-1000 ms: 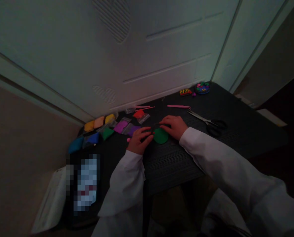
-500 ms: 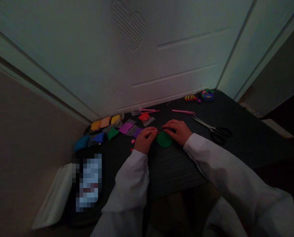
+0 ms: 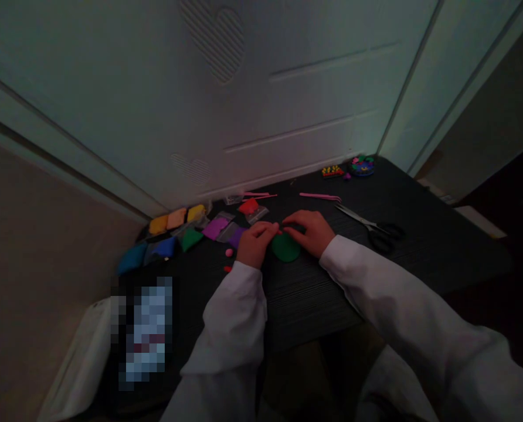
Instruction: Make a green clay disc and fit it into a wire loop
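A flat green disc (image 3: 287, 249), apparently soft modelling clay, lies on the dark table between my hands. My left hand (image 3: 255, 243) is closed in a pinch at the disc's far left edge, with a tiny red piece of clay (image 3: 280, 231) showing at its fingertips. From the other side, my right hand (image 3: 313, 231) reaches over the disc's far edge, its thumb and fingers curled together in a pinch. What lies between the right fingertips is too small and dark to make out. Beside my left wrist are a pink ball (image 3: 229, 252) and a red bit (image 3: 228, 269).
Several bags of coloured clay, including a red one (image 3: 249, 206) and a magenta one (image 3: 216, 227), line the left back. Pink tweezers (image 3: 320, 196) and black-handled scissors (image 3: 370, 225) lie behind and right. A decorated blue disc (image 3: 362, 167) sits far right, against the white panel (image 3: 261, 111).
The whole view has shifted slightly. My fingertips have drawn closer together over the disc's far edge, and the red piece now shows at the left fingertips.
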`<state>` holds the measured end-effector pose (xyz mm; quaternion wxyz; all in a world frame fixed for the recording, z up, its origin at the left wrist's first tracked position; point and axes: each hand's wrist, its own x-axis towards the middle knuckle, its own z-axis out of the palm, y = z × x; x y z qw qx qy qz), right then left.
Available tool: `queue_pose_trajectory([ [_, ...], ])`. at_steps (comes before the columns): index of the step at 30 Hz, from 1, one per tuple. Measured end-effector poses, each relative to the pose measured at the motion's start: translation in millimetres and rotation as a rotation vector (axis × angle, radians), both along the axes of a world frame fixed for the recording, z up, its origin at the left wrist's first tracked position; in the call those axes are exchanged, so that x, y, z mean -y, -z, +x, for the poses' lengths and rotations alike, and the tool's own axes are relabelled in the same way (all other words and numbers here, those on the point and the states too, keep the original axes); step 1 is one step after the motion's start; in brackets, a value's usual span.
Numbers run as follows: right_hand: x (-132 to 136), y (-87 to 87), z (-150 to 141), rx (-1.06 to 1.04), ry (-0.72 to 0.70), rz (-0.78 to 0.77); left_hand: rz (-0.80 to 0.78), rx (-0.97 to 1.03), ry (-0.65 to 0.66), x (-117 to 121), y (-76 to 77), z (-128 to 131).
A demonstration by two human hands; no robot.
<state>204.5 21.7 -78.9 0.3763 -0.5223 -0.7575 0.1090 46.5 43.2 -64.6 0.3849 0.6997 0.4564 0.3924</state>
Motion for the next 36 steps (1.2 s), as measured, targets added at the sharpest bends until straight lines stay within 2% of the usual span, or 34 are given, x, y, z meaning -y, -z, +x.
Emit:
queue_pose_trajectory([
  [8,-0.9,1.1,-0.2,0.009,0.01,-0.005,-0.12,-0.028,-0.078,0.9,1.8,-2.1],
  [21,-1.6,1.7,-0.9,-0.012,0.029,-0.001,-0.126,-0.14,-0.126,5.3,-8.7,3.5],
  [29,-2.6,3.5,-1.4,-0.018,0.042,0.008,-0.101,-0.145,-0.118,2.0,1.0,2.4],
  [36,-2.0,4.0,-0.6,-0.096,0.03,0.013,-0.18,-0.091,-0.107,3.3,-1.8,0.8],
])
